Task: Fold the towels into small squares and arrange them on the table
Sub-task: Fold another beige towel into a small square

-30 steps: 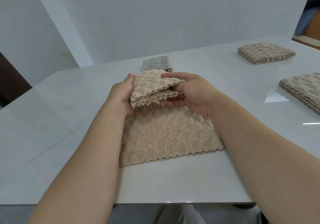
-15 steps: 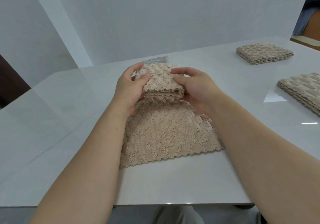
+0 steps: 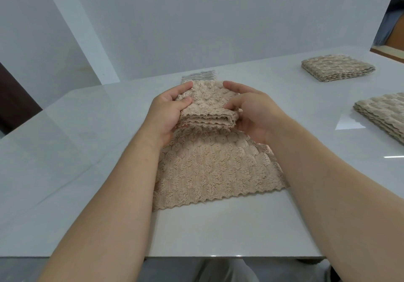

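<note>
The left hand (image 3: 167,112) and right hand (image 3: 253,115) pinch the folded towel (image 3: 205,100); if either grip slackens, its layers could spring open.

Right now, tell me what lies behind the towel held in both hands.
A grey towel on the table; only its far edge shows. The held towel covers the rest.
</note>
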`<state>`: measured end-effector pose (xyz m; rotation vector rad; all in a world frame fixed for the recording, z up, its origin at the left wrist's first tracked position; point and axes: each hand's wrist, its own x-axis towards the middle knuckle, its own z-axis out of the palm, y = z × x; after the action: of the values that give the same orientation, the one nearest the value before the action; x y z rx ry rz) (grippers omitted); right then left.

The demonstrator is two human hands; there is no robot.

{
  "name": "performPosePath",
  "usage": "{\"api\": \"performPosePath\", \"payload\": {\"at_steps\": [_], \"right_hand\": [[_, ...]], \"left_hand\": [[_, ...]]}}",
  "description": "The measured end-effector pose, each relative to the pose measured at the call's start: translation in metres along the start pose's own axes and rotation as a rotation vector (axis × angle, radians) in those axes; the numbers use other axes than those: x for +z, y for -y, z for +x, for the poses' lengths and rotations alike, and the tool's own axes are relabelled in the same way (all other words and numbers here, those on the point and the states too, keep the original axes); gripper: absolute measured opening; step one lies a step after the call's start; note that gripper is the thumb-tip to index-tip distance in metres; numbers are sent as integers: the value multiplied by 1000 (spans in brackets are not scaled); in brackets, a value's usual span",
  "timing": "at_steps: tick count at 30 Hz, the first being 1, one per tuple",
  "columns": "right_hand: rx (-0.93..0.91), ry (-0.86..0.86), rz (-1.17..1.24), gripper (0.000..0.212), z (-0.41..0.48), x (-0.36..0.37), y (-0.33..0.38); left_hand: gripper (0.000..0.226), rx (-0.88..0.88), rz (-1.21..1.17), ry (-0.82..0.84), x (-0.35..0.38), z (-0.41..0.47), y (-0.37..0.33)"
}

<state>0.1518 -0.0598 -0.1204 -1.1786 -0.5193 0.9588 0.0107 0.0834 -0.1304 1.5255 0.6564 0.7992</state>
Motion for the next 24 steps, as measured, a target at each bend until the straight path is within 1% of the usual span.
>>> {"api": "performPosePath", "payload": {"at_steps": [3,9,15,16,20,22,24], "right_hand": [[8,-13,5,61,0,-1,0],[-4,-65,-57,65,3,-1,-5],[-20,-91,-141,73,10,-6,-11],[-37,-104,-192,76,11,-7,-14],[-160,-140,-547,83,5,1,-18],[-181,-126,-612,82,2,8,-14],[-161,-96,-688,80,1,20,-4]], "left_hand": [[39,-14,7,33,-3,-1,0],[42,8,139,4,-4,-5,2],[46,46,205,7,-4,-5,3],[47,43,223,4,-4,-6,2],[56,24,262,-6,-6,-6,1],[59,31,311,-16,-10,-6,-1],[60,29,337,-17,-18,-5,-6]]}}
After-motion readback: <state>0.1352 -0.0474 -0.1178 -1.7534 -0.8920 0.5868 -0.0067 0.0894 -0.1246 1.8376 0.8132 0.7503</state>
